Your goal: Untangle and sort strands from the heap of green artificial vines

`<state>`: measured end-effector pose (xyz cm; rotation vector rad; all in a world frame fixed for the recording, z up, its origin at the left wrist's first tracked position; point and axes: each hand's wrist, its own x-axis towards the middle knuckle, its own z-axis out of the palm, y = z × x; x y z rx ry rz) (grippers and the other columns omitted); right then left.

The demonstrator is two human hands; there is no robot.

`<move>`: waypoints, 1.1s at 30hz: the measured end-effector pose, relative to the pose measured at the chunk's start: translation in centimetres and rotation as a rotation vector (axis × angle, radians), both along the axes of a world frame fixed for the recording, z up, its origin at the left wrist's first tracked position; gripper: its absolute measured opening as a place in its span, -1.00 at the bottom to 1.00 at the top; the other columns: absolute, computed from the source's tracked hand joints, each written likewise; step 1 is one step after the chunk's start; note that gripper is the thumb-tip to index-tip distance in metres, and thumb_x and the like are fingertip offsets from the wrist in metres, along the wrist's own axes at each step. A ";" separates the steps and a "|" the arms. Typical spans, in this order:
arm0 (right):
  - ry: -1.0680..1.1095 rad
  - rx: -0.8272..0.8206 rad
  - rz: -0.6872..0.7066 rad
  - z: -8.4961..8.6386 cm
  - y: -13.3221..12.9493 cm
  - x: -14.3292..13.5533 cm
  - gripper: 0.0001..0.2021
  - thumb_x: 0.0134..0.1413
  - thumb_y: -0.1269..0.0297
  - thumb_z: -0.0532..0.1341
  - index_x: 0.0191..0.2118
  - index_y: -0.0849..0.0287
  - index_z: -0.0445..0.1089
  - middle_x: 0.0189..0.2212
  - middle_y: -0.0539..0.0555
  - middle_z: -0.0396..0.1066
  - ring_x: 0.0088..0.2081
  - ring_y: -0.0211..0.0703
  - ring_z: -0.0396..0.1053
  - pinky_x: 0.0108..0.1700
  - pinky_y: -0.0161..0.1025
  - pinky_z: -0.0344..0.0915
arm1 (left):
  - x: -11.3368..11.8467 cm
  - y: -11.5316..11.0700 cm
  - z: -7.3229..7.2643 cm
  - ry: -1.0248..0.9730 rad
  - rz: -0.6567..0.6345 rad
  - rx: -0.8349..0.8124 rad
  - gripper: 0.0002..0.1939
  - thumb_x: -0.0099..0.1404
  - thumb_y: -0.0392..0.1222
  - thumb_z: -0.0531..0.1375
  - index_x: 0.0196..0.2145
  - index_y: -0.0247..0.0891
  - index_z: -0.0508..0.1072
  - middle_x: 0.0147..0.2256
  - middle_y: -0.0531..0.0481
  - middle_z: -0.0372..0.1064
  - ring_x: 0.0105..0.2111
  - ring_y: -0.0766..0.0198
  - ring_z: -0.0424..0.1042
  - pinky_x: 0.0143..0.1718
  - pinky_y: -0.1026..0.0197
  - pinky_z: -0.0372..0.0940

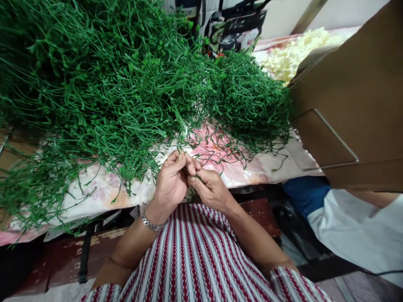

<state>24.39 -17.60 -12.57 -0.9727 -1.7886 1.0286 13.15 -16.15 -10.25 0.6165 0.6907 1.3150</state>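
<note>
A large heap of thin green plastic-looking stems (126, 84) covers the left and middle of the cloth-covered table. To its right lies a smaller pile of the same stems (248, 100). Close together in front of my body, my left hand (172, 178) and my right hand (212, 188) meet at the table's near edge. The fingers of both are pinched on a thin green stem (186, 157), which shows between the fingertips. Its lower part is mostly hidden by the fingers. A whitish-green piece (181, 121) stands out at the heap's edge just beyond my hands.
A floral cloth (107, 188) with scattered stems covers the table. At the right rises a cardboard box (349, 100) with a bent metal wire (336, 134). Behind are a floral bag (236, 31) and pale yellow pieces (292, 52). A person's white garment (355, 226) shows at the lower right.
</note>
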 end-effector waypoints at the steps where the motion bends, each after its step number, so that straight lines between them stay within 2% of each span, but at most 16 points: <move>1: 0.038 -0.018 0.045 -0.3 0.0 0.2 -0.77 0.18 0.30 0.03 -0.50 0.21 0.16 -0.61 -0.09 0.02 -0.57 -0.40 0.02 -0.49 -0.40 0.03 | 0.0 0.0 0.1 -0.026 -0.009 -0.047 -0.80 0.21 -0.27 0.12 -0.57 -0.29 0.31 -0.68 0.09 0.18 -0.48 0.33 0.33 -0.17 0.19 0.28; 7: 0.145 -0.061 0.197 -1.6 -0.1 1.1 -0.74 0.22 0.24 -0.01 -0.47 0.21 0.16 -0.60 -0.08 0.05 -0.56 -0.40 0.02 -0.49 -0.40 0.02 | 0.2 -0.2 0.5 -0.106 -0.003 -0.218 -0.70 0.26 -0.40 -0.02 -0.61 -0.33 0.28 -0.74 0.10 0.11 -0.61 0.40 0.26 -0.26 0.26 0.26; 11: 0.101 -0.003 0.186 -1.8 -0.3 1.4 -0.71 0.23 0.22 -0.02 -0.50 0.21 0.15 -0.62 -0.08 0.04 -0.56 -0.39 0.01 -0.49 -0.39 0.01 | 0.4 -0.3 0.3 -0.129 -0.020 -0.244 -0.70 0.26 -0.39 0.00 -0.62 -0.32 0.26 -0.76 0.13 0.05 -0.65 0.43 0.21 -0.30 0.31 0.24; 18: 0.081 0.091 0.160 -1.9 -0.7 1.6 -0.71 0.24 0.25 -0.04 -0.51 0.20 0.13 -0.63 -0.08 0.05 -0.58 -0.38 0.02 -0.49 -0.37 0.01 | 0.5 -0.3 -0.1 -0.114 -0.048 -0.226 -0.71 0.26 -0.34 0.02 -0.61 -0.30 0.23 -0.78 0.17 -0.02 -0.67 0.43 0.17 -0.28 0.28 0.26; 24: 0.144 0.073 0.177 -2.0 -0.8 2.0 -0.67 0.24 0.22 -0.04 -0.54 0.19 0.13 -0.65 -0.06 0.11 -0.58 -0.37 0.09 -0.48 -0.37 0.06 | 1.1 -0.7 0.0 -0.127 -0.037 -0.246 -0.72 0.24 -0.37 0.04 -0.62 -0.28 0.18 -0.79 0.17 -0.05 -0.68 0.43 0.15 -0.34 0.27 0.29; 27: 0.212 0.048 0.215 -2.1 -1.1 1.9 -0.68 0.24 0.26 -0.03 -0.54 0.19 0.16 -0.65 -0.05 0.19 -0.56 -0.36 0.16 -0.45 -0.37 0.12 | 0.9 -0.3 0.0 -0.151 -0.029 -0.256 -0.72 0.24 -0.40 0.01 -0.61 -0.29 0.18 -0.78 0.17 -0.07 -0.69 0.43 0.14 -0.43 0.31 0.28; 29: 0.275 0.053 0.270 -2.2 -1.4 1.5 -0.70 0.23 0.28 -0.03 -0.53 0.19 0.15 -0.62 -0.03 0.21 -0.54 -0.34 0.19 -0.42 -0.35 0.16 | 0.3 0.5 0.3 -0.172 -0.005 -0.273 -0.70 0.24 -0.43 -0.01 -0.64 -0.30 0.16 -0.75 0.16 -0.09 -0.70 0.46 0.09 -0.57 0.40 0.19; 31: 0.346 0.093 0.358 -2.1 -1.7 1.2 -0.70 0.22 0.27 -0.01 -0.54 0.18 0.14 -0.60 -0.01 0.21 -0.48 -0.29 0.23 -0.35 -0.29 0.22 | -0.4 1.3 0.8 -0.212 0.073 -0.261 -0.66 0.24 -0.45 -0.03 -0.67 -0.32 0.11 -0.71 0.15 -0.10 -0.72 0.51 0.01 -0.68 0.47 0.04; 33: 0.395 0.128 0.361 -1.7 -1.7 1.4 -0.71 0.20 0.25 0.01 -0.54 0.18 0.16 -0.59 0.01 0.20 -0.40 -0.23 0.26 -0.27 -0.21 0.25 | -0.8 1.9 1.3 -0.253 0.172 -0.180 -0.66 0.28 -0.43 -0.05 -0.65 -0.33 0.13 -0.68 0.15 -0.08 -0.71 0.53 0.01 -0.68 0.48 0.02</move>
